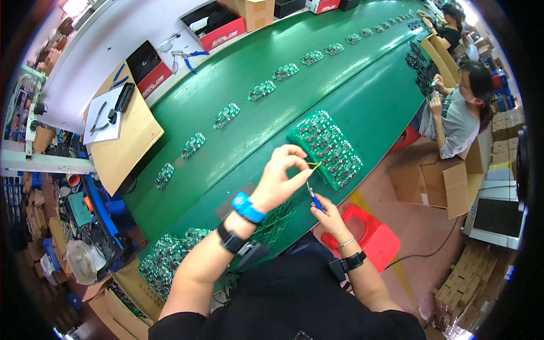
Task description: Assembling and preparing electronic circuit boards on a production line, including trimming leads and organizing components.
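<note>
Close to the near edge of a green circuit-board panel, my left hand is closed, thumb and fingertips pinching a thin yellow piece that looks like wire. A blue strap circles that wrist. Just below and to the right, my right hand grips a blue-handled tool with a slim metal tip. The tip points up toward the left fingertips; its exact kind is too small to tell. Many small components cover the panel, which lies on a green work surface and appears stacked on others.
Separate small boards run in a line along the green belt. Piled boards and green strips lie near my left arm. A red stool stands below right. A co-worker sits at right beside a cardboard box.
</note>
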A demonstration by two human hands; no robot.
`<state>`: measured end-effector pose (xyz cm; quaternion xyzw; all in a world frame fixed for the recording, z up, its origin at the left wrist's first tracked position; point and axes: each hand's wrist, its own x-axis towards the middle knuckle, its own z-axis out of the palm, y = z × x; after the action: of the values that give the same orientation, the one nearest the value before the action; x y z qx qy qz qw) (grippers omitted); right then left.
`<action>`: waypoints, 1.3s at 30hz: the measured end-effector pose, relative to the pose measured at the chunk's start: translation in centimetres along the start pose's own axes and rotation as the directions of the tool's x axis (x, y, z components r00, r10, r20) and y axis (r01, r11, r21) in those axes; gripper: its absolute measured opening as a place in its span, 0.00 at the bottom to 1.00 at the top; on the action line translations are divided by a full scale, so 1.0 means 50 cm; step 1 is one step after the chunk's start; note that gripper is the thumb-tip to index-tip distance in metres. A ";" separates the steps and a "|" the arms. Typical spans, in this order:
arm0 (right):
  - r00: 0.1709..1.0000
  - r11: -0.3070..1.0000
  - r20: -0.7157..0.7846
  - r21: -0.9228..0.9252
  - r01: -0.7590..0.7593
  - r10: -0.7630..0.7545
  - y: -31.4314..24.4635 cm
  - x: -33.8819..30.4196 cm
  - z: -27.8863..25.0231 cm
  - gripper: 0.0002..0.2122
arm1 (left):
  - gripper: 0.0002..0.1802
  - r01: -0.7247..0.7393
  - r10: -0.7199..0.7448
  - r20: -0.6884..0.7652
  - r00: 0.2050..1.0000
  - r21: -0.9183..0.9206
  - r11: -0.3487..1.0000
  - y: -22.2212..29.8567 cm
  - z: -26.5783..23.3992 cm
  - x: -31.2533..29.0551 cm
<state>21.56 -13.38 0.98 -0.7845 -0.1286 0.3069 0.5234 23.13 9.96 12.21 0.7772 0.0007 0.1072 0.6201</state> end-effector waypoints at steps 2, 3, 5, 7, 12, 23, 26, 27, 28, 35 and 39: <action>0.993 0.971 -0.013 -0.212 0.113 -0.118 -0.045 0.002 0.003 0.22 | 0.06 0.079 -0.073 0.070 0.995 -0.082 0.993 0.008 -0.049 -0.056; 0.969 0.881 -0.016 -0.421 0.218 -0.247 -0.066 0.009 0.005 0.23 | 0.06 0.147 -0.133 0.107 0.985 -0.135 0.980 0.007 -0.065 -0.087; 0.961 0.802 0.001 -0.550 0.232 -0.277 -0.075 0.017 0.021 0.26 | 0.07 0.345 -0.327 0.169 0.930 -0.090 0.934 -0.024 -0.070 -0.153; 0.934 0.644 -0.093 -0.747 0.164 -0.346 -0.066 0.034 0.046 0.27 | 0.06 0.420 -0.401 0.162 0.902 -0.108 0.901 -0.060 -0.055 -0.212; 0.941 0.465 -0.128 -0.885 0.034 -0.313 -0.061 0.063 0.079 0.29 | 0.04 0.347 -0.410 0.094 0.907 0.385 0.855 -0.140 -0.013 -0.290; 0.639 0.287 0.677 -0.571 0.769 -0.364 -0.139 0.034 0.089 0.38 | 0.12 0.731 -0.716 0.215 0.664 -0.385 0.563 -0.083 0.000 -0.448; 0.567 0.245 0.757 -0.512 0.823 -0.324 -0.107 0.072 0.091 0.39 | 0.14 0.772 -0.762 0.290 0.579 -0.497 0.397 -0.083 0.049 -0.514; 0.548 0.244 0.773 -0.492 0.836 -0.319 -0.097 0.081 0.087 0.39 | 0.15 0.772 -0.782 0.297 0.548 -0.540 0.335 -0.089 0.074 -0.532; 0.510 0.203 0.805 -0.469 0.860 -0.302 -0.096 0.079 0.086 0.37 | 0.14 0.744 -0.798 0.312 0.515 -0.626 0.235 -0.090 0.100 -0.550; 0.217 0.109 0.887 -0.188 0.976 -0.407 -0.077 0.073 0.128 0.30 | 0.14 0.223 -0.880 0.057 0.472 -0.973 0.057 -0.122 0.290 -0.574; 0.098 -0.039 0.910 -0.125 0.991 -0.403 -0.043 0.075 0.143 0.28 | 0.18 -0.235 -0.886 -0.175 0.429 -0.969 0.078 -0.150 0.354 -0.533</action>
<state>20.33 -5.23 -0.28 -0.5194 -0.8419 0.0952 0.1115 1.05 -8.95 -3.11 0.0167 0.4348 0.2400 0.8678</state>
